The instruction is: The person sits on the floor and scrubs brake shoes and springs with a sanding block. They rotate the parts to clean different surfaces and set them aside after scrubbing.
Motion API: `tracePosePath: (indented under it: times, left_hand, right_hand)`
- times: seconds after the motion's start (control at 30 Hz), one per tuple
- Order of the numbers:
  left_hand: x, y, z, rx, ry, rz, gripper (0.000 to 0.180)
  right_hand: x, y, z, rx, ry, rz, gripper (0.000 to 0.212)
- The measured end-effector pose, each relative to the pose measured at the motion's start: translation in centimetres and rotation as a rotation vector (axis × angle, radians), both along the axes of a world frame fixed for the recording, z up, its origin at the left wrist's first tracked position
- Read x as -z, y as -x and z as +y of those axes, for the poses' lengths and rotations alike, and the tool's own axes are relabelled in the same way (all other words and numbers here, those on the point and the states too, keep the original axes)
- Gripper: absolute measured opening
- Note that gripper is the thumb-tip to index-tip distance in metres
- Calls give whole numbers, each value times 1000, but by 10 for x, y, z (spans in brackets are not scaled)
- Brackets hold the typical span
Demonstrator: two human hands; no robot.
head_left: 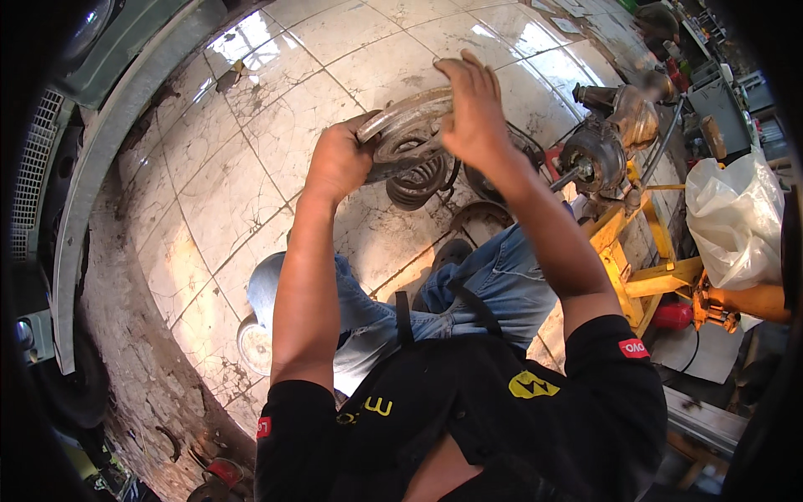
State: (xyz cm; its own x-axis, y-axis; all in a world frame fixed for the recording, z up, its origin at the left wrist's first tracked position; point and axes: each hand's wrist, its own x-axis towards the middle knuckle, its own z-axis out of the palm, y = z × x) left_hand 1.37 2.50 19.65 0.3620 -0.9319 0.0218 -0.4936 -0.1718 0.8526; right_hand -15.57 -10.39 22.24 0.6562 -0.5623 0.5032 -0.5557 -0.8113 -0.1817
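My left hand wraps its fingers round the left side of a worn, ring-shaped metal brake drum, which is tilted in front of me. At its right rim is my right hand, with the thumb and palm against the metal and the fingers stretched up past the edge. Part of the drum is hidden behind this hand. Just below, on the tiles, a dark coil spring shows partly behind the drum. A curved brake shoe lies near my foot.
On the right stands an axle housing with a hub, by a yellow metal stand. A clear plastic bag hangs beside it. Grey vehicle bodywork runs along the left. A round pale object lies beside my left knee.
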Motion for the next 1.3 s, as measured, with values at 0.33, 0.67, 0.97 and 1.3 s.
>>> tracePosePath:
  times: [0.33, 0.67, 0.97, 1.3]
  left_hand:
    - [-3, 6, 1, -8, 2, -24, 36]
    - [-7, 3, 2, 18, 34, -13, 28]
    - [-5, 1, 2, 29, 37, 36, 36]
    - [11, -8, -1, 50, -19, -81, 35]
  right_hand:
    - [7, -2, 5, -2, -41, -96, 65]
    - [10, 7, -4, 18, -154, -241, 69]
    - [16, -7, 5, -276, 132, -188, 70]
    - [18, -35, 41, -354, 182, -188, 49]
